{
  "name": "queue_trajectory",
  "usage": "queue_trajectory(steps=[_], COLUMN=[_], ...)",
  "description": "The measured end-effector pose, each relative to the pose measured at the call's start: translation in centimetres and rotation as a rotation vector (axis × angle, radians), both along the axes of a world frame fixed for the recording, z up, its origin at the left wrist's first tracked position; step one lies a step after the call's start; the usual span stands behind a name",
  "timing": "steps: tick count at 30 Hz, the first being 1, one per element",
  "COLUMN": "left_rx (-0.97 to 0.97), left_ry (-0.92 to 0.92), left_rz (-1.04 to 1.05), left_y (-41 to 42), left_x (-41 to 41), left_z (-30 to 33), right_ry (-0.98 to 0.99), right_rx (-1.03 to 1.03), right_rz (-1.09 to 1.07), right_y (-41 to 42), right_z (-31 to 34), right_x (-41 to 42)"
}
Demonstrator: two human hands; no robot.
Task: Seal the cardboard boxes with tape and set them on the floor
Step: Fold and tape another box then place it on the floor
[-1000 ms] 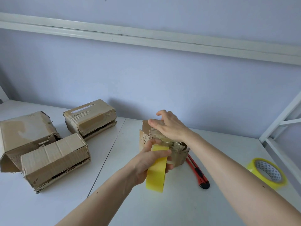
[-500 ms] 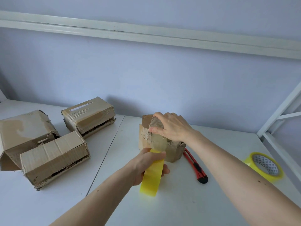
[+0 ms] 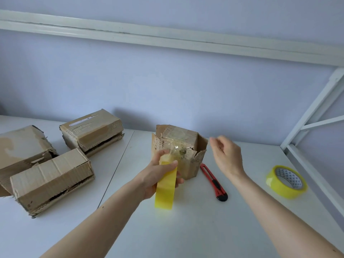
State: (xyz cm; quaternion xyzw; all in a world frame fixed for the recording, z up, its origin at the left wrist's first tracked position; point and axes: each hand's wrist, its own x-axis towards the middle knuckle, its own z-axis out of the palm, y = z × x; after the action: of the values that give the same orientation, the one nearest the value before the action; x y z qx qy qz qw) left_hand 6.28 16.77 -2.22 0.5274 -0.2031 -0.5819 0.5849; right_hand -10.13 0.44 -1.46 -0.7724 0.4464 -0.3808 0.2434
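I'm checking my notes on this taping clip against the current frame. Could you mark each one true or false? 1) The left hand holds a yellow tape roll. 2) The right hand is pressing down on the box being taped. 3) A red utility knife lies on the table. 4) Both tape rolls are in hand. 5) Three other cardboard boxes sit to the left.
1) True: the left hand grips the yellow tape roll.
2) False: the right hand is in the air, off the small box.
3) True: the red utility knife lies right of that box.
4) False: the second tape roll lies on the table.
5) True: three boxes are on the left.
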Motion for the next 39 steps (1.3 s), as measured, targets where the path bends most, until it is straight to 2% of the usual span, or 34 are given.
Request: queue_trajectory(steps=[3, 6, 8, 11, 14, 16, 18, 19, 21, 24, 31, 35, 37, 39], left_rx=[-0.007, -0.005, 0.0, -0.01, -0.02, -0.026, -0.027, -0.026, -0.024, -0.021, -0.023, -0.024, -0.025, -0.028], left_ry=[-0.01, -0.023, -0.034, -0.038, -0.032, -0.024, -0.021, -0.02, -0.016, -0.017, -0.009, 0.009, 0.023, 0.031], left_rz=[-0.007, -0.027, -0.042, -0.054, -0.06, -0.061, -0.062, -0.061, -0.059, -0.062, -0.066, -0.071, -0.071, -0.076], left_y=[-0.2, -0.1, 0.1, 0.4, 0.6, 0.7, 0.8, 0.8, 0.9, 0.8, 0.7, 0.8, 1.0, 1.0], left_x=[0.1, 0.2, 0.3, 0.3, 0.3, 0.3, 0.3, 0.3, 0.3, 0.2, 0.3, 0.4, 0.5, 0.6], left_z=[0.0, 0.0, -0.1, -0.3, -0.4, -0.5, -0.6, -0.7, -0.7, -0.7, -0.6, -0.5, -0.5, -0.4], right_ry=[0.236, 0.607, 0.72, 0.702, 0.456, 0.243, 0.164, 0.217, 0.467, 0.814, 0.943, 1.132, 1.125, 1.025], right_rx=[0.111, 0.205, 0.228, 0.304, 0.318, 0.187, -0.02, -0.107, -0.225, -0.292, -0.343, -0.322, -0.247, -0.178], right_rz=[-0.124, -0.121, -0.106, -0.12, -0.201, -0.263, -0.163, -0.054, 0.134, 0.203, 0.167, 0.174, 0.156, 0.118], right_y=[0.9, 1.6, 1.4, 0.7, 1.0, 2.2, 4.5, 5.9, 8.6, 10.7, 11.3, 10.4, 9.8, 8.7], right_z=[-3.6, -6.4, -7.6, -7.9, -5.8, -2.9, 0.3, 1.9, 3.8, 4.1, 4.4, 3.6, 2.3, 0.9], right_x=[-2.0, -2.7, -2.9, -3.1, -3.6, -3.9, -3.9, -3.7, -3.1, -2.1, -0.9, -0.4, -1.1, -1.8])
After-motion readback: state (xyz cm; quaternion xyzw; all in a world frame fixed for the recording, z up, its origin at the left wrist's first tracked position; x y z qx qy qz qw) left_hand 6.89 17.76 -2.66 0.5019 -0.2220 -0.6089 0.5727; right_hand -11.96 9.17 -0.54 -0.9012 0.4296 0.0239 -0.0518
